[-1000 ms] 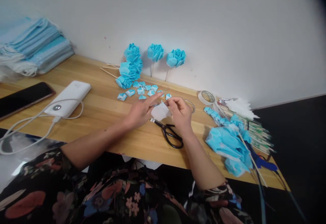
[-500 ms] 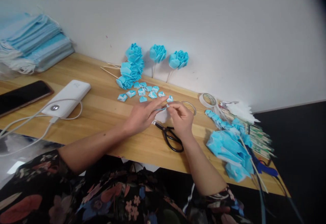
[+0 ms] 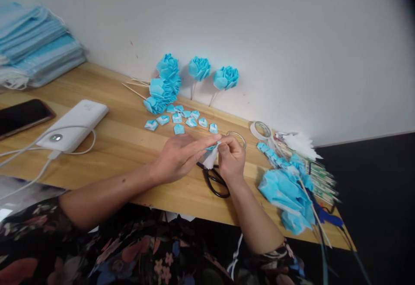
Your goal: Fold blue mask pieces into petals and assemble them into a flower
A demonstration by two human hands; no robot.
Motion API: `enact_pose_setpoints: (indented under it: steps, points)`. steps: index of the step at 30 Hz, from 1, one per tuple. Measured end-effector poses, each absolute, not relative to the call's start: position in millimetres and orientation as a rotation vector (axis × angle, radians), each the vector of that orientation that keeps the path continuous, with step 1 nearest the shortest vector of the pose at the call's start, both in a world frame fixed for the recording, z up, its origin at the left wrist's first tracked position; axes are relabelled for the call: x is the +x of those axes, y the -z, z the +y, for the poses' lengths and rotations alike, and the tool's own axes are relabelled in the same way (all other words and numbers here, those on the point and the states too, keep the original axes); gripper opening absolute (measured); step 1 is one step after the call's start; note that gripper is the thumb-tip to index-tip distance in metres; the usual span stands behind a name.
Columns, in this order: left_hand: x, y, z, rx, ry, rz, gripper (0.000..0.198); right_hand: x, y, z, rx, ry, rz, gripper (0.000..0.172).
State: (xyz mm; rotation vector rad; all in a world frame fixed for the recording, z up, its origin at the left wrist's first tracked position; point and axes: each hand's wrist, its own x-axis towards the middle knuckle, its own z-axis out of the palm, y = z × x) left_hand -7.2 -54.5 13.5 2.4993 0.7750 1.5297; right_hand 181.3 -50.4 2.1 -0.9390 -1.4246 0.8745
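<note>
Both hands meet over the table around a small blue-and-white piece of thin fabric (image 3: 210,159). My left hand (image 3: 177,157) keeps its fingers long and together, with the thumb below, gripping the piece from the left. At the other end, the bent fingers and thumb of my right hand (image 3: 231,153) pinch it. Its white part hangs down between the hands; the fingers hide much of the rest. Just below lie black-handled scissors (image 3: 216,185), their blades partly covered. Behind the hands are several small folded blue-and-white pieces (image 3: 191,122).
Blue fabric roses (image 3: 164,88) on sticks lie and lean by the wall. A power bank (image 3: 78,123) with a cable, a phone (image 3: 24,117) and stacked masks (image 3: 42,39) are at left. Tape (image 3: 260,130), crumpled blue fabric (image 3: 285,190) and a blue-handled tool (image 3: 329,218) are at right.
The fabric piece has turned so that its white part hangs lower between my hands. My left fingers have moved over towards the right hand. The view has shifted slightly.
</note>
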Motion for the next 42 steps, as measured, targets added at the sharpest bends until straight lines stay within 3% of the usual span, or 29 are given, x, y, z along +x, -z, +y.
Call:
enact_pose_setpoints:
  steps: [16, 24, 30, 42]
  points:
    - [-7, -17, -55, 2.312, -1.534, 0.751, 0.063, 170, -4, -50, -1.031, -1.009, -1.271, 0.055]
    - [-4, -13, -48, 1.974, -1.396, 0.93, 0.052, 179, -14, -52, -0.883, -0.635, -1.512, 0.021]
    - [-3, -19, -47, 2.152, -1.382, 0.923, 0.009, 181, -14, -52, -0.907, -0.492, -1.588, 0.019]
    - [-4, -19, -44, 2.192, -1.438, 0.876, 0.013, 176, -13, -54, -0.945, -0.612, -1.542, 0.016]
